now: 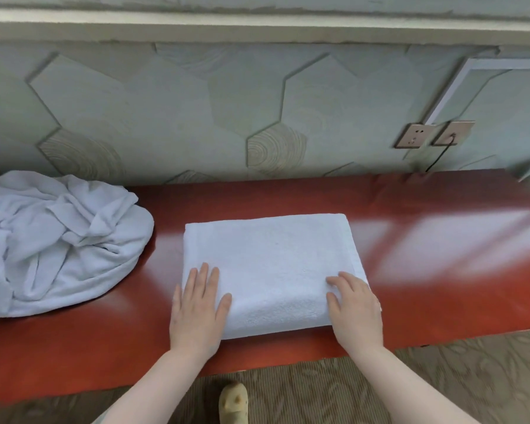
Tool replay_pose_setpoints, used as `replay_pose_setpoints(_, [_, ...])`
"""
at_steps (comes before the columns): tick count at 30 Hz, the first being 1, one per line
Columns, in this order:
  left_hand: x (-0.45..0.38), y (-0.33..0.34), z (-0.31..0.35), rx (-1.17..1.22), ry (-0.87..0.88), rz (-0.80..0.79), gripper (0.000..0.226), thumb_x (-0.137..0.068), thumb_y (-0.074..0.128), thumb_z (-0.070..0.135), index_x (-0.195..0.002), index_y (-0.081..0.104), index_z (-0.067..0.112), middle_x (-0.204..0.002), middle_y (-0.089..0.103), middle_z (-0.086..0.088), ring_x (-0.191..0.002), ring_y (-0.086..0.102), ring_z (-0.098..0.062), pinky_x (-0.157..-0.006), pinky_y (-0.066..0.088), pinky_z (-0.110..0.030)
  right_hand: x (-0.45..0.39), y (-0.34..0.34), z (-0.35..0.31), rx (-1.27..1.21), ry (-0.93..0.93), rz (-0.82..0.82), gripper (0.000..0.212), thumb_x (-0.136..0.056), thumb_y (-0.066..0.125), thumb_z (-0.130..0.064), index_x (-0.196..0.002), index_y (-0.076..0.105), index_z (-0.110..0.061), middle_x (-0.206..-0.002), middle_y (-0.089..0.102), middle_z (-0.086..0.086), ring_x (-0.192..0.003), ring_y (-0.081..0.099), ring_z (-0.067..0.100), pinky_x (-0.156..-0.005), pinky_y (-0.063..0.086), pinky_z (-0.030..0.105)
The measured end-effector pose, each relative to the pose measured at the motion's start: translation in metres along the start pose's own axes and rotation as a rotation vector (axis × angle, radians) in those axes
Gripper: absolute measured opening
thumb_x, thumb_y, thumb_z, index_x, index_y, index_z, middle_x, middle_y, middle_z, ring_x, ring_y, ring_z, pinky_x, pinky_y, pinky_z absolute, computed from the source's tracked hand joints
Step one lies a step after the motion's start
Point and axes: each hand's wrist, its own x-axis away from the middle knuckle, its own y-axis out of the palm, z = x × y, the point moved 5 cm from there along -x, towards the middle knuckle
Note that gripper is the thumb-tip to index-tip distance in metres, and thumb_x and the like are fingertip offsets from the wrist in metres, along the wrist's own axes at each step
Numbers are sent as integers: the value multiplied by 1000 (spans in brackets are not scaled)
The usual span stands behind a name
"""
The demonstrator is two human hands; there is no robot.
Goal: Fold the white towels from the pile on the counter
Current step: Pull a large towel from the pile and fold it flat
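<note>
The grip is slack on both sides: the left hand (198,310) lies flat, fingers straight and together, on the near left corner of the folded towel (270,264), and the right hand (354,310) rests on the near right corner with its fingers a little bent, fingertips pressing into the cloth — whether any of them hooks under the edge I cannot tell from this angle. Neither hand holds anything up. I judge the palms sit there to press the last fold flat and square the near edge, so the layers do not spring open.

The folded towel lies in the middle of the red table (441,240), a thick white rectangle with straight sides, a stitched border along its right edge and a rounded fold facing the person. To the left of the folded towel, apart from it, sits the pile (58,243) of crumpled white towels, waiting. Beyond the folded towel to the right, two wall sockets (435,134) sit on the hexagon-patterned wall — one has a black cable plugged in.
</note>
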Motion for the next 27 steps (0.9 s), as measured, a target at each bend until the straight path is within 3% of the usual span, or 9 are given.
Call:
replay_pose_setpoints(4, [-4, -11, 11, 83, 62, 20, 83, -79, -4, 56, -151, 20, 25, -160, 7, 6, -148, -2, -13, -117, -7, -34, -22, -1, -24, -43, -103, 132, 34, -79, 56, -15, -110, 69, -15, -128, 61, 10, -121, 55, 32, -98, 43, 47])
replay_pose_setpoints(7, [-5, -15, 46, 191, 217, 12, 72, -84, 11, 52, -150, 25, 28, -159, 11, 10, -145, -3, -6, -115, -12, -23, -57, 16, -44, 81, -220, -19, 51, -92, 34, -29, -141, 46, -25, -155, 31, 5, -144, 24, 26, -116, 18, 45])
replay_pose_setpoints(10, [1, 2, 82, 145, 369, -71, 57, -87, 35, 39, -141, 40, 22, -151, 37, 4, -141, 20, -12, -113, 8, -28, -74, 37, -27, 236, -205, -224, 69, -85, -4, -49, -152, 5, -38, -162, -4, -5, -148, -10, 17, -117, -9, 39])
replay_pose_setpoints(13, [-11, 15, 115, 143, 385, -31, 51, -92, 32, 35, -139, 42, 18, -148, 43, 2, -138, 29, -15, -108, 20, -33, -76, 48, -19, 209, -169, -233, 67, -85, -9, -52, -150, -7, -40, -160, -14, -10, -146, -18, 12, -117, -11, 38])
replay_pose_setpoints(15, [-28, 18, 139, 138, 325, -52, 55, -100, 12, 34, -145, 37, 13, -154, 34, 0, -144, 22, -19, -110, 16, -36, -75, 54, -17, 238, -175, -243, 63, -89, -2, -51, -150, -9, -38, -160, -15, -7, -146, -19, 14, -118, -10, 40])
replay_pose_setpoints(19, [-70, 36, 176, 145, 280, -179, 78, -85, -23, 55, -153, -7, 19, -160, -15, 8, -145, -20, -9, -115, -17, -31, -75, 59, -10, 297, -245, -187, 67, -89, 19, -46, -153, 3, -30, -162, 1, 2, -149, -1, 24, -118, 4, 45])
replay_pose_setpoints(22, [-93, 37, 130, -119, 288, -17, 72, -87, -6, 51, -154, 3, 24, -159, -7, 5, -146, -10, -13, -113, -14, -39, -76, 59, -10, 170, -223, -197, 58, -95, 11, -45, -152, 4, -39, -161, -5, -8, -148, -11, 15, -118, -5, 41])
replay_pose_setpoints(24, [-95, 27, 59, -194, 140, 79, 66, -92, 7, 53, -153, 10, 27, -159, 2, 4, -147, 2, -15, -115, -6, -39, -74, 56, -14, 149, -219, -183, 56, -96, 8, -45, -152, 1, -42, -160, -10, -12, -147, -15, 12, -118, -8, 39])
replay_pose_setpoints(27, [-98, 4, -9, -193, -100, 85, 66, -95, 6, 53, -154, 7, 24, -160, -3, 0, -148, -3, -18, -118, -3, -43, -72, 56, -15, 156, -210, -179, 55, -98, 11, -43, -152, 3, -41, -161, -7, -9, -147, -13, 13, -117, -8, 40])
